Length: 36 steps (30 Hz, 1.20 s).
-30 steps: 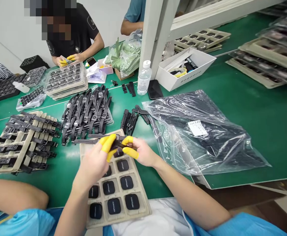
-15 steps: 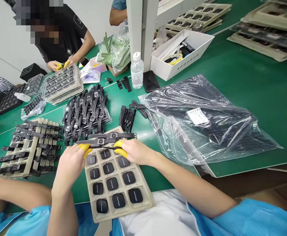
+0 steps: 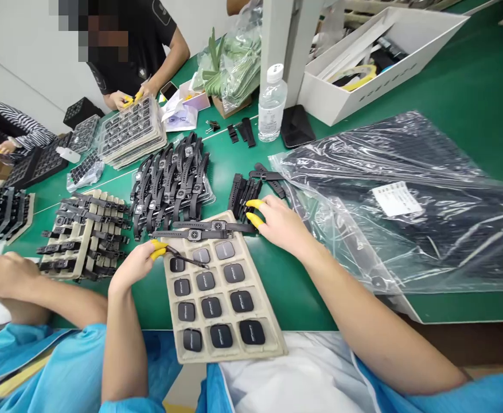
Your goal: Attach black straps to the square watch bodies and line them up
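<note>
My left hand (image 3: 137,264), with yellow finger cots, pinches one end of a black smartwatch (image 3: 186,258), which is seen edge-on over a beige moulded tray (image 3: 272,330). The tray's pockets hold several square black watch faces. Two smartwatches with black straps, an upper one (image 3: 219,225) and a lower one (image 3: 194,235), lie across the tray's far end. Beyond that end, my right hand (image 3: 279,223) has its yellow-tipped thumb and finger apart, with nothing visible between them. Its fingertips are at the near edge of a pile of loose black watch straps (image 3: 245,192).
Strapped watches crowd a stack (image 3: 171,180) and a rack (image 3: 83,241) to the left. A large plastic bag (image 3: 346,189) covers the right side, near a bottle (image 3: 272,106), phone (image 3: 297,126) and white box (image 3: 332,106). A co-worker's arm (image 3: 62,292) is close on my left.
My right hand has let go of the smartwatch and moved right and away from me to the loose straps. My left hand keeps its end, and the free end now hangs lower. The view has shifted.
</note>
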Tool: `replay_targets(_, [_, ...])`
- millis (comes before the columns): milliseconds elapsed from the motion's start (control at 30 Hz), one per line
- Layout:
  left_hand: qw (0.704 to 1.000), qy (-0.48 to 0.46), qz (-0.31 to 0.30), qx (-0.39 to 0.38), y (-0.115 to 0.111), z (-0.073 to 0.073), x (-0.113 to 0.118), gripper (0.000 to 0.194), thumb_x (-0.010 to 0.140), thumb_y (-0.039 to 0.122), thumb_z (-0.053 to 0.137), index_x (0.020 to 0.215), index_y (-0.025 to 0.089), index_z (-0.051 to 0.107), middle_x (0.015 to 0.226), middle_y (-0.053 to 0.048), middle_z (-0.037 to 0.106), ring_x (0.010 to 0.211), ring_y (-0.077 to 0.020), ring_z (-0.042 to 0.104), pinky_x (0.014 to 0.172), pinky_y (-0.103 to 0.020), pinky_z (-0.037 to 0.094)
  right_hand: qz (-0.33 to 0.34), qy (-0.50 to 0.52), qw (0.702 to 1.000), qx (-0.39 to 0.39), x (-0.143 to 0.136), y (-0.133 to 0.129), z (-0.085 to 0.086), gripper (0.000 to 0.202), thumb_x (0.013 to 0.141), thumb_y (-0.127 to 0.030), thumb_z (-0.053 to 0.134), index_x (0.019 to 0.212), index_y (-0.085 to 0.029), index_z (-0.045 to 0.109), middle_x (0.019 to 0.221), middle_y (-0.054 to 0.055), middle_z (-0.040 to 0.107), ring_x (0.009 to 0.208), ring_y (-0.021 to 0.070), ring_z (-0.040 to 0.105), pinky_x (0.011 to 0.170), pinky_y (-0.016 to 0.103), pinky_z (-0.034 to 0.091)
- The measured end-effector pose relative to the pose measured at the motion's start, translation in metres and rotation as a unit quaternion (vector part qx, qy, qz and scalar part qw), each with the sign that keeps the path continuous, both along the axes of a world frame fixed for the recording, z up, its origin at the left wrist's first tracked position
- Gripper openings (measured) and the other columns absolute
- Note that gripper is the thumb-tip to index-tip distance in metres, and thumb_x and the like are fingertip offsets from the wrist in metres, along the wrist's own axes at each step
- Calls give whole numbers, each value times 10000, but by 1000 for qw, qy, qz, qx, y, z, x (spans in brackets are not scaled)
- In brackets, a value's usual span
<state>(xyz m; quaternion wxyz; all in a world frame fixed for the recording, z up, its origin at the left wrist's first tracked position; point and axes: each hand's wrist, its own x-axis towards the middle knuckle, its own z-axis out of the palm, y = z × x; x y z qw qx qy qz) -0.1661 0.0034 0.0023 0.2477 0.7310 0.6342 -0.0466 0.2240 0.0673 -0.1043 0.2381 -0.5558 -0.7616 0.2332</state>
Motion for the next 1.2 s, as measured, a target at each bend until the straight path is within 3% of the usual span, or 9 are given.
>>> replay_targets(300, [994, -47, 96, -6, 17, -8, 6, 207, 947, 397, 538, 993, 211, 617, 1043, -75, 745, 986, -238, 688, 918, -352, 541, -18, 1, 1000, -17, 1, 2, -10, 277, 996, -328, 536, 1196, -213, 690, 1046, 125, 635, 1002, 318, 633, 742, 391, 483])
replay_targets(433, [996, -20, 87, 27, 20, -10, 1, 174, 963, 376, 537, 902, 219, 580, 942, -48, 712, 899, -217, 652, 850, -325, 515, -53, 12, 998, -41, 2, 5, -13, 163, 951, -294, 589, 1053, -217, 690, 1035, 114, 649, 885, 286, 641, 710, 374, 458])
replay_targets(567, [989, 77, 86, 93, 15, -13, -3, 158, 948, 334, 586, 940, 187, 644, 996, -96, 704, 997, -263, 632, 951, -401, 496, -103, 29, 993, -50, 4, 9, -18, 83, 888, -244, 615, 951, -212, 660, 961, 100, 659, 798, 265, 630, 703, 376, 444])
replay_targets(667, [969, 131, 104, 179, 4, -6, 12, 178, 972, 331, 587, 1003, 177, 670, 1044, -120, 687, 1099, -310, 601, 1026, -485, 466, -137, 87, 985, -60, 6, 13, -21, 90, 846, -285, 654, 880, -227, 595, 866, 62, 645, 747, 239, 609, 672, 357, 435])
replay_targets(733, [972, 83, 79, 207, -5, 0, 38, 187, 1011, 334, 557, 1033, 181, 662, 1086, -117, 676, 1127, -300, 590, 1019, -471, 483, -169, 149, 970, -89, 6, 16, -23, 191, 808, -318, 694, 891, -237, 542, 799, 23, 624, 698, 214, 592, 641, 339, 439])
replay_targets(833, [985, -25, -52, 165, -17, 4, 95, 194, 1047, 344, 552, 1119, 199, 660, 1163, -93, 678, 1149, -256, 597, 1016, -408, 508, -218, 294, 914, -174, 5, 18, -21, 386, 749, -312, 749, 1034, -241, 499, 731, -30, 587, 610, 183, 561, 567, 319, 465])
replay_targets(967, [971, 85, -178, 134, -24, -7, 162, 210, 1043, 283, 541, 1126, 157, 686, 1112, -132, 680, 1051, -299, 601, 875, -436, 522, -246, 516, 775, -270, 8, 20, -10, 510, 687, -267, 806, 1100, -244, 507, 788, -24, 599, 613, 165, 593, 508, 300, 525])
replay_targets(1067, [959, 165, -190, 127, -24, -16, 184, 169, 1009, 197, 545, 1038, 127, 696, 1073, -163, 669, 1028, -315, 596, 807, -429, 506, -213, 626, 700, -271, 17, 23, -6, 378, 667, -257, 836, 925, -229, 562, 815, 1, 578, 678, 158, 615, 507, 278, 549])
replay_targets(1200, [955, 195, -185, 122, -23, -19, 195, 144, 944, 105, 554, 980, 109, 693, 997, -168, 656, 986, -318, 608, 770, -422, 498, -140, 680, 650, -309, 25, 27, -6, 279, 700, -281, 812, 816, -235, 562, 802, 19, 541, 688, 164, 580, 509, 294, 562])
